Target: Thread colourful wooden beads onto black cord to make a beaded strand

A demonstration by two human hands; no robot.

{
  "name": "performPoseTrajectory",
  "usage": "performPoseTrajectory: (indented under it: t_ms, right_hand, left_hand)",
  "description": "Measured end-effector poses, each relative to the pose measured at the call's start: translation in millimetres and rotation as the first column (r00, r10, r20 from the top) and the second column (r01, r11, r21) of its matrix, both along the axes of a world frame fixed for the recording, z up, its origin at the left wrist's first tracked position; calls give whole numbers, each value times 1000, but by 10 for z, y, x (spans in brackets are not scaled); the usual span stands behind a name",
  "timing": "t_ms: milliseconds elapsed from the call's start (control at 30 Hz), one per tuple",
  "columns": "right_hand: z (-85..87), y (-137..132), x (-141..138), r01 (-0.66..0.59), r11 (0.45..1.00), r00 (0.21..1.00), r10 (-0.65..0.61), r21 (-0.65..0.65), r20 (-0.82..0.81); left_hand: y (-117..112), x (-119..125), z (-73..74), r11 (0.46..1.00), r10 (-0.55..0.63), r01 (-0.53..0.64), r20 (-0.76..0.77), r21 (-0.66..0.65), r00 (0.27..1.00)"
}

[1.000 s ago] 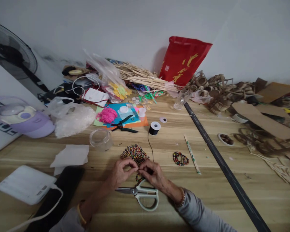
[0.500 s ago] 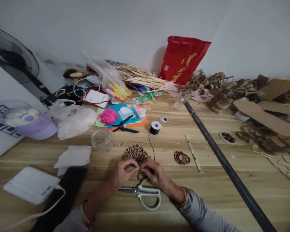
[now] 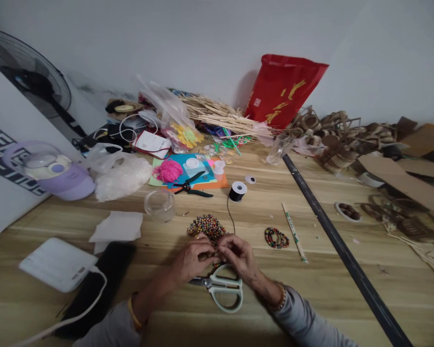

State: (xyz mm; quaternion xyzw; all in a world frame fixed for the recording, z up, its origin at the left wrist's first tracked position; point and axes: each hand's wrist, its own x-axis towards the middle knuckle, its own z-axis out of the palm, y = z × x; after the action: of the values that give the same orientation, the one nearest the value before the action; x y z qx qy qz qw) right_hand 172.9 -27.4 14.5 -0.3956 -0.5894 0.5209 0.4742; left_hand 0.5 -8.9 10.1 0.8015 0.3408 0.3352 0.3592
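My left hand (image 3: 192, 260) and my right hand (image 3: 237, 255) meet fingertip to fingertip over the wooden table (image 3: 311, 289), both pinched on a short string of coloured beads (image 3: 215, 263) that is mostly hidden under the fingers. Just beyond the fingertips lies a pile of coloured beads (image 3: 207, 226). A thin black cord (image 3: 231, 219) runs from my right hand up to a black spool (image 3: 237, 191). Pale green scissors (image 3: 222, 288) lie under my wrists, handles toward me.
Finished bead bracelets (image 3: 276, 238) and a chopstick (image 3: 294, 231) lie to the right, then a long dark bar (image 3: 332, 241). An empty clear jar (image 3: 159, 205), tissue (image 3: 117, 227), black pliers (image 3: 192, 188), pink yarn (image 3: 169, 170) and a white device (image 3: 58, 264) sit left. Clutter and a red bag (image 3: 284, 90) line the wall.
The view has shifted slightly, so everything sits a little further right. My hands stay pinched together on the beads, now closer to the bead pile.
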Motion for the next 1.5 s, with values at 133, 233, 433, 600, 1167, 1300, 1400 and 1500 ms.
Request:
performPoseTrajectory:
  t_ms: [133, 233, 433, 600, 1167, 1300, 1400, 1500]
  right_hand:
    - [10, 14, 9, 30, 995, 997, -36, -91, -64]
    - [-6, 23, 18, 37, 994, 997, -44, -103, -65]
    - [-16, 39, 22, 28, 997, 999, -30, -71, -19]
    - [-51, 23, 3, -11, 1000, 996, 11, -1, 84]
    - [-111, 0, -28, -22, 1000, 974, 19, 7, 226]
    - [-109, 16, -14, -2, 997, 964, -17, 72, 264]
    - [-97, 38, 6, 5, 991, 959, -43, 137, 281]
    - [-82, 62, 23, 28, 984, 957, -77, 177, 278]
  left_hand:
    - [-8, -4, 18, 999, -25, 27, -56, 43, 998]
    - [-15, -7, 19, 997, -22, 30, -97, 77, 995]
    - [-7, -20, 23, 995, 11, -5, -54, 98, 998]
    - [16, -59, 38, 994, 109, -109, 25, -21, 994]
    - [23, -72, 67, 995, 96, -96, -10, -35, 995]
    - [25, -67, 59, 994, 111, -112, -33, -16, 993]
    - [33, -68, 19, 988, 151, -152, -41, -23, 988]
    - [69, -92, -25, 963, 265, -266, -31, -48, 964]
